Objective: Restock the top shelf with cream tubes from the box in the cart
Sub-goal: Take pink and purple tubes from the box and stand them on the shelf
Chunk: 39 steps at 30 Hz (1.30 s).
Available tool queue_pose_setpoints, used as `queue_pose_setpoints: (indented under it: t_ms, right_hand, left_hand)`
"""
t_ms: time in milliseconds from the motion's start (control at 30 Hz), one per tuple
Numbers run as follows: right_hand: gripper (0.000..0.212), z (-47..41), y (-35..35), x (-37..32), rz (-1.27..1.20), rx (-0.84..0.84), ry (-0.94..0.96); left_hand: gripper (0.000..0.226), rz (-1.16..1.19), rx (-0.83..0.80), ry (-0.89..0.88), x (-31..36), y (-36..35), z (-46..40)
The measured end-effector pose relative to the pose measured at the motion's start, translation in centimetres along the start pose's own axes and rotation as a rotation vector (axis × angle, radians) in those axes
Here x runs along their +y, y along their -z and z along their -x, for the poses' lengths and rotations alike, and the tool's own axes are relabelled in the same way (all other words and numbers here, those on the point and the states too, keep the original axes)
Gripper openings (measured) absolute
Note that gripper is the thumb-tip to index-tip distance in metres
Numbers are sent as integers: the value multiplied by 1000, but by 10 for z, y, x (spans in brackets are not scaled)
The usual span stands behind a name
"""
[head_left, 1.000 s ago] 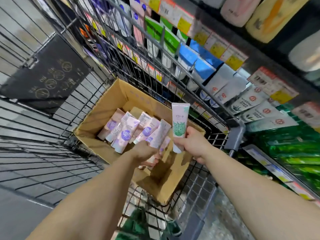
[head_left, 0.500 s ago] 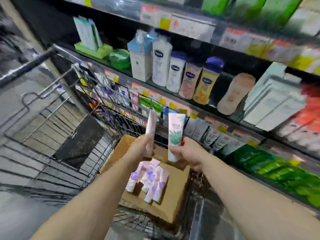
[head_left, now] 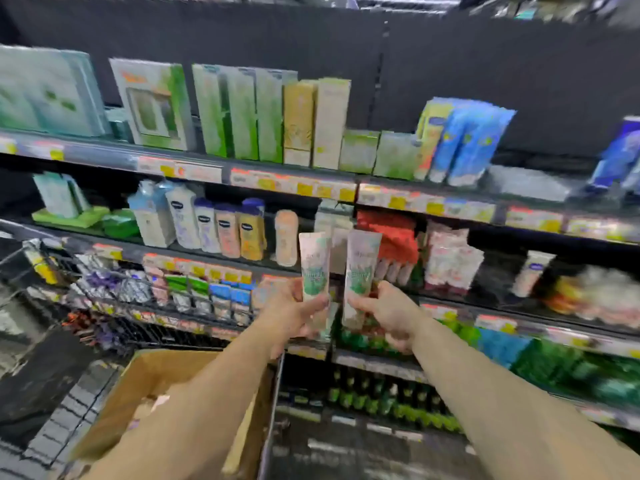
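— Two tubes are up at once. What's the big picture first?

— Shelving fills the view. The top shelf (head_left: 284, 174) carries tall green and cream cartons (head_left: 242, 112) and some blue packs (head_left: 467, 140), with a bare stretch further right. Below it stands a row of lotion bottles (head_left: 221, 226). The wire cart (head_left: 104, 299) is at lower left, with the cardboard box (head_left: 145, 386) inside it, partly hidden by the left forearm.

— And the tubes?

— Both are held upright, side by side, in front of the second shelf, below the level of the top shelf. They sit near each other but apart. Each is pale with a green print; the lettering is too blurred to read.

— The grips?

— The left hand (head_left: 294, 313) has thumb and fingers curled round the lower end of the left cream tube (head_left: 314, 268), most of the tube rising above the fist. The right hand (head_left: 391, 317) pinches the right cream tube (head_left: 360, 271) low down too, thumb across its front, the tube's bottom end poking out beneath the fingers.
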State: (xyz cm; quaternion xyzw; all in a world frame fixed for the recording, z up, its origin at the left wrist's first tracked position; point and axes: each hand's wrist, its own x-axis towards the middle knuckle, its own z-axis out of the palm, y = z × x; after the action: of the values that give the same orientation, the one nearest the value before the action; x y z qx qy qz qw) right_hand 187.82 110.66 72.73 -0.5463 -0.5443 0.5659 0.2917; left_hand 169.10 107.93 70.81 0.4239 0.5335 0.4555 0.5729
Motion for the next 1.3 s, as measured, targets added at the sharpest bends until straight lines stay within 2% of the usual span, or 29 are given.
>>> queue_pose_setpoints:
  t_ms: [33, 167, 267, 333, 400, 500, 667, 800, 833, 967, 1067, 1167, 1300]
  right_hand:
    - [53, 26, 29, 7, -9, 37, 1]
    - [29, 142, 138, 34, -38, 246, -3]
    - [20, 216, 215, 50, -92, 393, 4]
    - [33, 259, 258, 58, -138, 488, 1]
    - [52, 294, 294, 67, -188, 582, 26]
    - [39, 329, 340, 85, -251, 694, 63]
    - [41, 340, 411, 108, -253, 803, 90]
    - [62, 318, 477, 112, -262, 873, 110]
    - [61, 312, 494, 109, -259, 878, 117]
    - [32, 289, 558, 94, -212, 891, 160]
    - [27, 274, 602, 86, -218, 911, 211]
    - [32, 259, 642, 88, -173, 913, 218]
    - [31, 238, 705, 88, -148, 914, 242]
  left_hand:
    - [29, -18, -43, -25, 2, -34, 11]
    - [22, -71, -239, -56, 13, -172, 50]
    - [30, -86, -389, -100, 27, -269, 70]
    - [33, -108, -493, -132, 34, -330, 82]
    - [24, -105, -600, -136, 40, -385, 93]
    - [22, -54, -732, -89, 47, -451, 101]
    - [17, -74, -842, -125, 48, -536, 76]
    - [21, -82, -835, -179, 61, -595, 31]
    - [19, -92, -828, -200, 68, -609, 19]
    - [15, -130, -801, -302, 100, -659, -36]
    - [15, -144, -728, -363, 119, -699, -72]
    - [19, -152, -676, -395, 120, -733, -92]
    - [19, -207, -565, -546, 122, -778, -104]
